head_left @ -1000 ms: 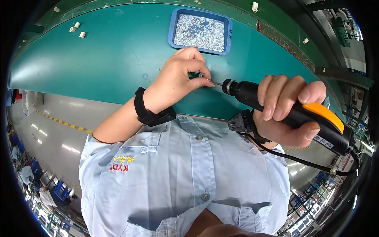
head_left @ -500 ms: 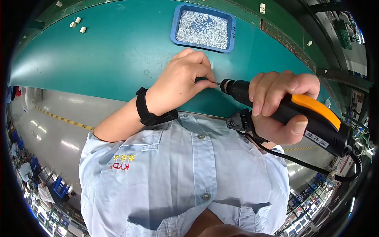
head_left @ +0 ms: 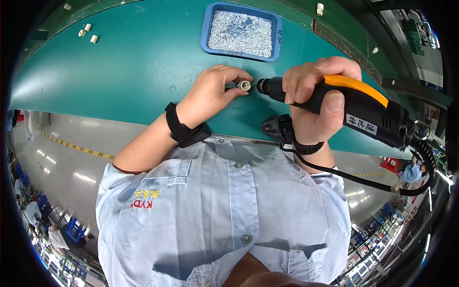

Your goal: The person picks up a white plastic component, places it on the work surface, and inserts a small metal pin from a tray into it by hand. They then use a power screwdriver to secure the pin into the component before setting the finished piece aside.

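Observation:
My left hand (head_left: pixel 210 91) is closed in a pinch, with a small pale cylindrical fitting (head_left: pixel 244 85) between thumb and fingertips. The fitting's round end, hollow inside, shows. My right hand (head_left: pixel 319 103) is wrapped round a black electric screwdriver (head_left: pixel 306 91) with an orange lever (head_left: pixel 356 87). The screwdriver's nose points left at the fitting, a short distance from it. The bit at its tip is too small to make out. Beyond my hands lies a blue tray (head_left: pixel 206 34) holding many tiny silvery pieces (head_left: pixel 241 45), which look like screws or pins.
Both hands are above a green work surface (head_left: pixel 138 81). Several pale cylindrical pieces lie about, one (head_left: pixel 94 38) at the far left, another (head_left: pixel 320 9) on the far ledge. A black cable (head_left: pixel 354 178) loops from the right wrist toward the screwdriver's rear. Metal frames stand at the right.
The screwdriver and my right hand have shifted left and farther from my body. My left hand has turned and moved slightly left, so the fitting in its pinch now shows.

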`<state>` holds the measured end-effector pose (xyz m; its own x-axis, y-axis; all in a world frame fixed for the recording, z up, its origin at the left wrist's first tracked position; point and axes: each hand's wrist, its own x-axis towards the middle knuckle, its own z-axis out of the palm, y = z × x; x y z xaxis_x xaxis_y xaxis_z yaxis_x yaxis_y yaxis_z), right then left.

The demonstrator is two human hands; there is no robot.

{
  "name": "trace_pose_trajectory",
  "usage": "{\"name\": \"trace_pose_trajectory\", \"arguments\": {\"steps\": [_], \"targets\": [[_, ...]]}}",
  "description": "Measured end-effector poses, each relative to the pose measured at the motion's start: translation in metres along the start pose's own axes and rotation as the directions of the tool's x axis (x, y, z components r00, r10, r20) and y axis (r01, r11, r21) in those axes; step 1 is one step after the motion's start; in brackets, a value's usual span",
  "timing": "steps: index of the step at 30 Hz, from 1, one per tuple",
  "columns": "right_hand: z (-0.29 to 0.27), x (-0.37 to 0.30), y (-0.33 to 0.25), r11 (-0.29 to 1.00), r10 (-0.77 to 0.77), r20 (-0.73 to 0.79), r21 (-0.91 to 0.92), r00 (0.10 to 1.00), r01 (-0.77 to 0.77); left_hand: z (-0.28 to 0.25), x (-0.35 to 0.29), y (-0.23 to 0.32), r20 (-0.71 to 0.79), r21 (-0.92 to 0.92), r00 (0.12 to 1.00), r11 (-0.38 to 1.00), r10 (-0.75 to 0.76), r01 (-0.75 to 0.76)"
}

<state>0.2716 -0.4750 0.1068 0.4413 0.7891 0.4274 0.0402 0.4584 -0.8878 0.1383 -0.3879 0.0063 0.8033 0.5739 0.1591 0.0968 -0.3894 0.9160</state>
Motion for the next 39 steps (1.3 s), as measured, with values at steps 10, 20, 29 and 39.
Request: {"name": "trace_pose_trajectory", "arguments": {"steps": [10,20,29,39], "targets": [[0.007,0.004,0.012,0.999,0.029,0.035,-0.024,0.999,-0.028,-0.005,0.0,0.007,0.019,-0.048,0.998,0.997,-0.066,0.067],[0.009,0.008,0.02,0.997,0.07,0.098,-0.049,0.993,-0.066,-0.005,0.002,0.001,0.015,0.002,0.999,0.999,-0.053,0.053],[-0.01,0.014,-0.01,0.931,-0.241,0.107,0.306,0.965,0.199,-0.031,0.021,0.004,-0.023,0.097,0.994,0.99,0.109,-0.106],[-0.03,-0.007,-0.013,0.976,-0.178,0.005,0.129,0.984,0.176,-0.129,0.176,-0.08,-0.302,0.438,0.949,0.897,0.092,0.053]]}}
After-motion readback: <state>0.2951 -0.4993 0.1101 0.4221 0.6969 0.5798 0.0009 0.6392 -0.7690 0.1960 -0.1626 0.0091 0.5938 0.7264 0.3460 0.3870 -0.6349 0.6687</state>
